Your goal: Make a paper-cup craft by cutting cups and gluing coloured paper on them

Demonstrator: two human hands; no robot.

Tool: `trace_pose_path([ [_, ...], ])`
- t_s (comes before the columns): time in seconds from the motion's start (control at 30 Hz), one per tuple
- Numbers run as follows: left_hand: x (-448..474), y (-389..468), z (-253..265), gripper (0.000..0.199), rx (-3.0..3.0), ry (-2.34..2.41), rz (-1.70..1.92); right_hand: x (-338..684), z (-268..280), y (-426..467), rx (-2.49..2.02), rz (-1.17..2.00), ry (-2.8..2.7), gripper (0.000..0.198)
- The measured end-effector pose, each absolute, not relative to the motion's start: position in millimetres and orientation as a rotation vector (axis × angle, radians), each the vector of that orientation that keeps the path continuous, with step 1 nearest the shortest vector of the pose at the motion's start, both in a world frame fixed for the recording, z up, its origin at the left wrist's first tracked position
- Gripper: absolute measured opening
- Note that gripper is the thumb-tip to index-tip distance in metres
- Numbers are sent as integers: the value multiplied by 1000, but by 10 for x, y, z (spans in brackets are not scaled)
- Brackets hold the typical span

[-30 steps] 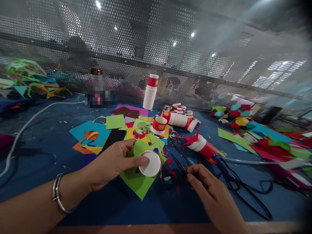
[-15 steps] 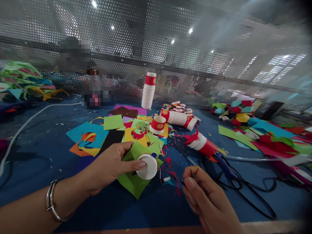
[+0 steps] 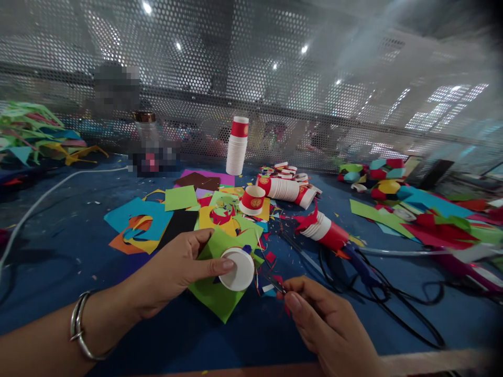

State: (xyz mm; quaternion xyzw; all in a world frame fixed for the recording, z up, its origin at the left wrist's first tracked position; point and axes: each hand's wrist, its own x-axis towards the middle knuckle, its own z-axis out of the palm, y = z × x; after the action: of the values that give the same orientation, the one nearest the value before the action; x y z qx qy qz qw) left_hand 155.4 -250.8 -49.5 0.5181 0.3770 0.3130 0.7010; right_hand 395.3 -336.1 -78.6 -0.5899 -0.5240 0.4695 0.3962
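Observation:
My left hand (image 3: 184,272) pinches a round white cup base (image 3: 237,269) against a sheet of green paper (image 3: 223,306), with the thumb lying on the disc. The fingers behind the paper are hidden. A small dark-blue bit sticks out at the disc's upper edge. In my right hand (image 3: 322,319), thumb and fingertips are closed on a thin dark pointed tool (image 3: 277,285), whose kind I cannot make out. Its tip points left toward the disc, apart from it. Beyond my left hand a red-and-white paper cup (image 3: 252,201) stands upside down on coloured paper.
A tall stack of paper cups (image 3: 237,146) stands at the back. Another cup stack (image 3: 279,189) lies sideways. A blue hot glue gun (image 3: 361,264) with a black cable lies right of centre. Paper scraps (image 3: 436,225) are piled right, and cut sheets (image 3: 137,214) lie left.
My right hand has moved left and slightly down, bringing the dark tool nearer to the white disc. My left hand keeps its grip. The view has shifted slightly.

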Motion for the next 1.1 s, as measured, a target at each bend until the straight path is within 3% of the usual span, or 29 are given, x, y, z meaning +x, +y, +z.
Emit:
trace_pose_path([
  [1.1,1579,-2579,-596,28,1353,781,636,3955,-800,-3404,-1524,1043,-1506,48],
])
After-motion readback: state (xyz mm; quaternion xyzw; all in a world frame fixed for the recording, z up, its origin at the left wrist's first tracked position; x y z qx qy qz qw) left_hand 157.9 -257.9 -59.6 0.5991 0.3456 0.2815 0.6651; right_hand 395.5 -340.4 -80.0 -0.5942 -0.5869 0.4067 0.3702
